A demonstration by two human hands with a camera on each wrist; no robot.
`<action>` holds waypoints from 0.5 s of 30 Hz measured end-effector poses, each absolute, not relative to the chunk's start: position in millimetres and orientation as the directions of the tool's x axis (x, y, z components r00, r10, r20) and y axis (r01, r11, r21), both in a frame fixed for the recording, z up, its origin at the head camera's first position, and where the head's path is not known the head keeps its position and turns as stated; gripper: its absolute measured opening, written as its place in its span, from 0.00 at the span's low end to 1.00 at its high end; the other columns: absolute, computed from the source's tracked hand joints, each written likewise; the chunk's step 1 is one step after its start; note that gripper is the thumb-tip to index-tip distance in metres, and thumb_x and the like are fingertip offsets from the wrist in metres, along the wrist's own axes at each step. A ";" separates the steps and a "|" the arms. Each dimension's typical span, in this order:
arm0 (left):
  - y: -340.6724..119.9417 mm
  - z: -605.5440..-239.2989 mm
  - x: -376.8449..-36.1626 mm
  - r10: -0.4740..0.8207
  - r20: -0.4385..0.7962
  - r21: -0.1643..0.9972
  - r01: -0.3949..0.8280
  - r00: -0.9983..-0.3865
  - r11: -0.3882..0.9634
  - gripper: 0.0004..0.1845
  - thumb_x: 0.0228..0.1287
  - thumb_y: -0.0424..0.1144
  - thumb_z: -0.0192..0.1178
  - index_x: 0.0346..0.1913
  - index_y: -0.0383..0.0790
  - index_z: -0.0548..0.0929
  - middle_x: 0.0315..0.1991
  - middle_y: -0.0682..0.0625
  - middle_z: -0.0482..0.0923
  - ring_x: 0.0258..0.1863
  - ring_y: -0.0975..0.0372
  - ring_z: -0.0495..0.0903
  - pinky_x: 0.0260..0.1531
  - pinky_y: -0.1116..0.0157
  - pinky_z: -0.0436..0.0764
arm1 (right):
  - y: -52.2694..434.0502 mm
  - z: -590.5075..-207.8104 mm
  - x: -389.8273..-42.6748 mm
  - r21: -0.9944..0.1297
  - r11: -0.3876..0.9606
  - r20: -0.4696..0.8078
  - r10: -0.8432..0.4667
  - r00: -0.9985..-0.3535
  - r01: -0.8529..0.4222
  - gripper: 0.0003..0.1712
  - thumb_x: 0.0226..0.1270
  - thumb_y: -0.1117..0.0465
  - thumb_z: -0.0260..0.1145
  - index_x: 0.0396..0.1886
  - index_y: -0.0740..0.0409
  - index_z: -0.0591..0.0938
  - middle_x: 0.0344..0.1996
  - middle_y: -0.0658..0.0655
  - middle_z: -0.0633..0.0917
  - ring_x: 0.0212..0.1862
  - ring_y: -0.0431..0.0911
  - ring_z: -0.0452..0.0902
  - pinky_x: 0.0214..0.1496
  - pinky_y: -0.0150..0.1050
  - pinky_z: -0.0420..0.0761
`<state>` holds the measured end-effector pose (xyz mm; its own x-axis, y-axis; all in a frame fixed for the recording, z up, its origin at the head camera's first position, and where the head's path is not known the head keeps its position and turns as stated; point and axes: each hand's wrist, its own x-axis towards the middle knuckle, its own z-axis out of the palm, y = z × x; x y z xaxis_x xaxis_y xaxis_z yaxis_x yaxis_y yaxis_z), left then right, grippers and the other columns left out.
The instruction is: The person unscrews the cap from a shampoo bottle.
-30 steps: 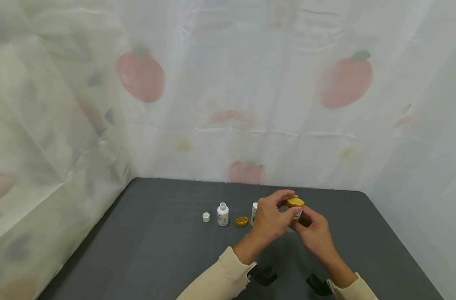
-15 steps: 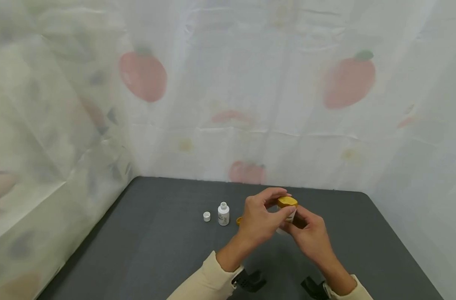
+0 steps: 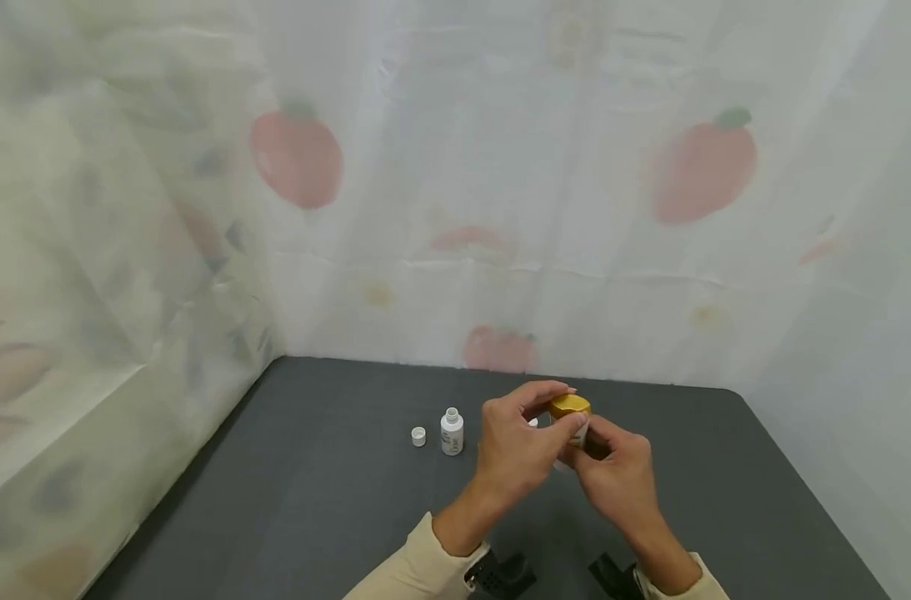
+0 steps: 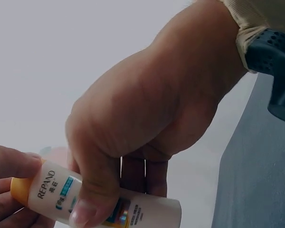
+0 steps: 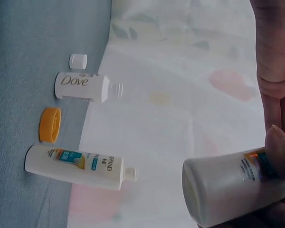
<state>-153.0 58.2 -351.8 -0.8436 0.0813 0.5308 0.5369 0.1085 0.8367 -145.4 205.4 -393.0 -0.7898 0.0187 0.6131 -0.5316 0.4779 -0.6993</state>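
So both hands are up over the dark grey table point(image 3: 335, 500), meeting near its middle. The left hand point(image 3: 511, 442) has thumb and fingers curled round the orange-yellow round cap point(image 3: 570, 406), while the right hand point(image 3: 613, 467) wraps the small white plastic bottle with the blue-and-orange label point(image 4: 104, 206) from below, thumb pressed across the label. The bottle sits roughly upright in the head view, held clear of the table.

Left of the hands stand an uncapped white Dove bottle point(image 3: 452, 432) and a loose little white cap point(image 3: 418, 436). The right wrist view also shows a second uncapped white bottle point(image 5: 78, 166) and a loose orange cap point(image 5: 50, 124). Plenty of bare tabletop on both sides; a fruit-print curtain point(image 3: 455, 208) closes off the back and left edges.
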 end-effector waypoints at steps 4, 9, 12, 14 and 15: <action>58.8 -353.7 -149.8 0.018 0.517 0.851 0.516 -0.856 0.095 0.16 0.63 0.37 0.75 0.54 0.45 0.90 0.50 0.51 0.91 0.53 0.59 0.90 0.53 0.64 0.87 | 199.8 -391.3 -144.8 -0.676 0.518 0.630 0.039 -0.775 -0.524 0.15 0.58 0.72 0.78 0.46 0.60 0.92 0.34 0.57 0.94 0.35 0.35 0.89 0.35 0.23 0.85; 62.1 -354.8 -150.4 -0.053 0.481 0.876 0.479 -0.875 0.053 0.16 0.61 0.37 0.76 0.53 0.44 0.90 0.50 0.50 0.91 0.52 0.59 0.90 0.51 0.63 0.88 | 194.0 -391.8 -146.2 -0.635 0.574 0.672 0.079 -0.736 -0.518 0.17 0.53 0.73 0.80 0.45 0.62 0.92 0.29 0.57 0.93 0.29 0.38 0.90 0.33 0.21 0.83; 64.7 -356.1 -150.7 -0.092 0.450 0.892 0.452 -0.888 0.003 0.15 0.59 0.36 0.77 0.50 0.43 0.91 0.47 0.49 0.92 0.50 0.60 0.91 0.47 0.67 0.89 | 190.3 -395.2 -145.6 -0.612 0.607 0.696 0.109 -0.710 -0.506 0.17 0.50 0.74 0.81 0.42 0.62 0.93 0.25 0.57 0.93 0.25 0.37 0.89 0.30 0.21 0.82; 66.0 -357.6 -149.6 -0.118 0.430 0.900 0.436 -0.895 -0.026 0.15 0.57 0.35 0.78 0.48 0.42 0.91 0.46 0.48 0.91 0.47 0.60 0.91 0.45 0.70 0.88 | 188.7 -397.8 -144.8 -0.588 0.630 0.715 0.111 -0.691 -0.508 0.17 0.48 0.74 0.82 0.40 0.63 0.93 0.24 0.57 0.92 0.24 0.38 0.88 0.29 0.21 0.82; 66.3 -358.4 -149.3 -0.127 0.423 0.902 0.430 -0.897 -0.034 0.14 0.57 0.35 0.78 0.47 0.42 0.90 0.45 0.48 0.91 0.47 0.61 0.91 0.45 0.70 0.88 | 188.0 -399.0 -144.6 -0.582 0.634 0.719 0.110 -0.686 -0.509 0.17 0.47 0.74 0.82 0.40 0.62 0.93 0.24 0.56 0.92 0.24 0.38 0.88 0.29 0.22 0.82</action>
<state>-149.3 66.3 -358.4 -0.8971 -0.1266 0.4234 0.4305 -0.0339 0.9020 -144.6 188.0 -399.0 -0.6858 0.1100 0.7194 -0.5090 0.6341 -0.5821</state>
